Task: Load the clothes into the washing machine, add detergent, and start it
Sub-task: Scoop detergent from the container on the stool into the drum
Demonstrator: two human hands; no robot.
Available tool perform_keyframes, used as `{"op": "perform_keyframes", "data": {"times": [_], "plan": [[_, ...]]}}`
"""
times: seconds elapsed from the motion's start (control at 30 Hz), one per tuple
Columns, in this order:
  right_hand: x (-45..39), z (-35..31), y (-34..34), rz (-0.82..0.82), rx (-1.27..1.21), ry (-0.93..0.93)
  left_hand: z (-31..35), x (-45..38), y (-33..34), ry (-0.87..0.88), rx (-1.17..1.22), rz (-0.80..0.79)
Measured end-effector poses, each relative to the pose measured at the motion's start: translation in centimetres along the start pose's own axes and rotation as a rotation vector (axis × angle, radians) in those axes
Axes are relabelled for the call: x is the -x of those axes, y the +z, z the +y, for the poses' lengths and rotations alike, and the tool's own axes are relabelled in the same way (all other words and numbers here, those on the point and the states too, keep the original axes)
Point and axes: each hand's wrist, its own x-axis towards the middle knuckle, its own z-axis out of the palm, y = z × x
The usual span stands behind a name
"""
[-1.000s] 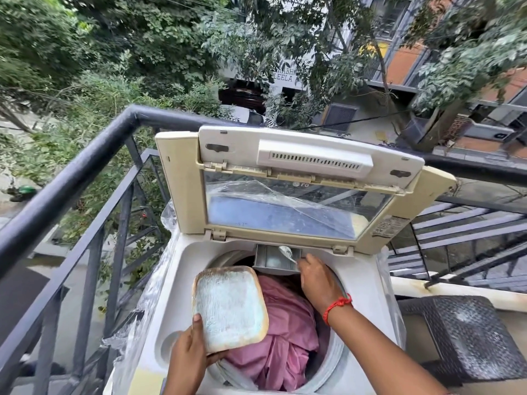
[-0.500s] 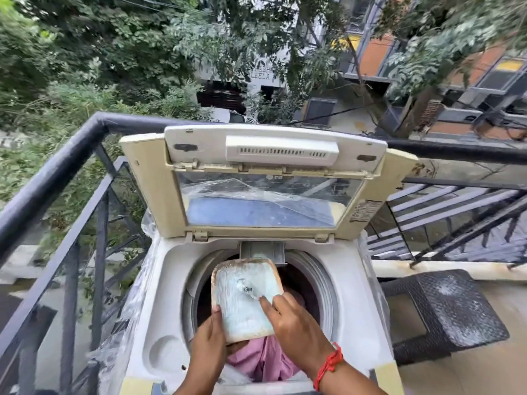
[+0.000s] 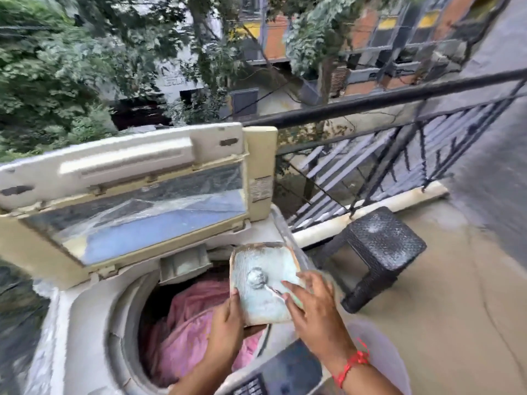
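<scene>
We keep left hand [image 3: 228,317] clamped on detergent tray [image 3: 263,283] edge, level over washing machine [image 3: 85,323] rim. Right hand [image 3: 312,303] pinches spoon [image 3: 278,292], scraping powder clump. Pink clothes [image 3: 185,323] sit in drum. Since earlier: view swung right, tray now beyond drum's right edge.

Beside your yellowed, scuffed plastic washing machine [image 3: 85,323]: soft pink cloth [image 3: 185,332] inside, glossy glass lid [image 3: 137,212] above, rough woven-textured black stool [image 3: 379,252] right, matt metal railing [image 3: 370,104] behind
</scene>
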Motion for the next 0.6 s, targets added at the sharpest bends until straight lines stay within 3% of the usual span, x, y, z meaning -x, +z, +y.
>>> {"op": "perform_keyframes", "data": {"times": [0.17,0.3,0.6], "plan": [[1.1,6.6,-4.8,0.223,-0.331,0.39,-0.1,-1.5,7.5,-0.02,-0.038,-0.135],[1.9,13.1,-7.3,0.215,-0.614,0.794,-1.1,-3.8,13.9,-0.07,-0.121,-0.209],[2.3,28.8,-9.0,0.431,-0.678,1.096,-4.4,-12.3,30.6,-0.187,-0.343,-0.414]]}}
